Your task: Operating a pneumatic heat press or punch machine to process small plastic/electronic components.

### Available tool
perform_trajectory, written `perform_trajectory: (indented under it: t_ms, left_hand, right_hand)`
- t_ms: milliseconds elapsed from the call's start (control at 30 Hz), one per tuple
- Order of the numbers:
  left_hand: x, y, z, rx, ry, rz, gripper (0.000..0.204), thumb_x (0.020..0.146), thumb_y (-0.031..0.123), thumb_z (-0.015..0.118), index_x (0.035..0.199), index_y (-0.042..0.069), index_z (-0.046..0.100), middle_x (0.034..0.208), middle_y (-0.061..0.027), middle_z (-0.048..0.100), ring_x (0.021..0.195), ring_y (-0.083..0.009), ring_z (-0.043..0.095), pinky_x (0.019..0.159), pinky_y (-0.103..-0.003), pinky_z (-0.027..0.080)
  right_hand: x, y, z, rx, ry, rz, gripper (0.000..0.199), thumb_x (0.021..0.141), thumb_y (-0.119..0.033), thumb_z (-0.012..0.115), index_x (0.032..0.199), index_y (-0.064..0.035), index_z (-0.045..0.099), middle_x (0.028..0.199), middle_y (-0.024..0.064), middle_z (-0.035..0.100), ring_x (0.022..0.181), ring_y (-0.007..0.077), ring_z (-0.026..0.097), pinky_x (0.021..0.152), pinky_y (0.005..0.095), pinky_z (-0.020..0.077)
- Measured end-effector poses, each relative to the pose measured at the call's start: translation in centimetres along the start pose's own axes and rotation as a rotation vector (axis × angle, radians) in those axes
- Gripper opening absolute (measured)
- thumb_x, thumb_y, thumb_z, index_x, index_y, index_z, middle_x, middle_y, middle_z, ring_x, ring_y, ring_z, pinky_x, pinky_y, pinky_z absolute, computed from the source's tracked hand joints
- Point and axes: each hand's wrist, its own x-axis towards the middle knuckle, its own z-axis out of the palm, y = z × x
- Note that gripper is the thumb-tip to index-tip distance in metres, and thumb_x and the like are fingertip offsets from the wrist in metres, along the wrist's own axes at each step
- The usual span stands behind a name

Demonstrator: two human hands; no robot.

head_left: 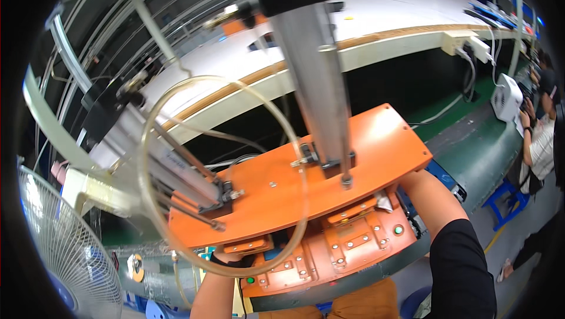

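Note:
An orange press fixture fills the middle of the head view, with a flat upper plate (276, 201) over a lower base (318, 266). My left hand (228, 254) reaches under the plate's near left side, beside an orange clamp block (250, 245). The plate and a loop of clear tubing (298, 242) cover its fingers. My right hand (410, 182) is under the plate's right end, next to a second orange block (351, 211) and a crumpled silvery piece (384, 202). Its fingers are hidden too, so what either hand holds does not show. Green buttons (398, 230) sit on the base's near corners.
Two metal air cylinders (315, 77) rise from the plate. Behind stands a white-topped bench (388, 13) with a power strip (456, 42). A fan (65, 248) is at left, a tape roll (136, 267) near it. Other people (541, 136) sit at far right.

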Motion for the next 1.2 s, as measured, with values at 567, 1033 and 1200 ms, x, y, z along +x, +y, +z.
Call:
perform_trajectory:
  t_ms: [567,1033,1200]
  left_hand:
    - [-21.1,-2.6,2.9,0.003,0.281,-0.012,0.027,0.092,0.009,0.077,0.117,0.000,0.072,0.124,-0.0196,0.070,0.117,-0.0391,0.065,0.103,-0.044,0.052]
    - [-33.1,-7.2,5.8,0.368,0.251,-0.255,0.070,0.078,0.025,0.086,0.138,0.001,0.060,0.144,-0.0274,0.054,0.138,-0.0534,0.044,0.118,-0.059,0.035]
    - [-32.7,-5.0,5.1,0.288,0.450,-0.170,0.034,0.096,0.006,0.071,0.129,-0.003,0.068,0.128,-0.0245,0.069,0.122,-0.0421,0.065,0.109,-0.047,0.050]
  right_hand:
    - [-8.6,-20.5,-18.6,-0.102,0.156,0.581,0.013,0.099,-0.007,0.066,0.102,0.0044,0.070,0.089,0.0148,0.071,0.081,0.0268,0.067,0.076,0.0356,0.0517]
    - [-1.2,-44.0,-8.7,0.289,-0.394,-0.265,0.030,0.084,-0.003,0.077,0.113,-0.0042,0.068,0.108,0.0136,0.070,0.103,0.0381,0.071,0.091,0.0456,0.0606]
    - [-0.3,-41.4,2.1,0.079,-0.309,-0.398,0.036,0.084,-0.012,0.072,0.119,-0.0040,0.067,0.110,0.0159,0.066,0.104,0.0389,0.067,0.092,0.0480,0.0571]
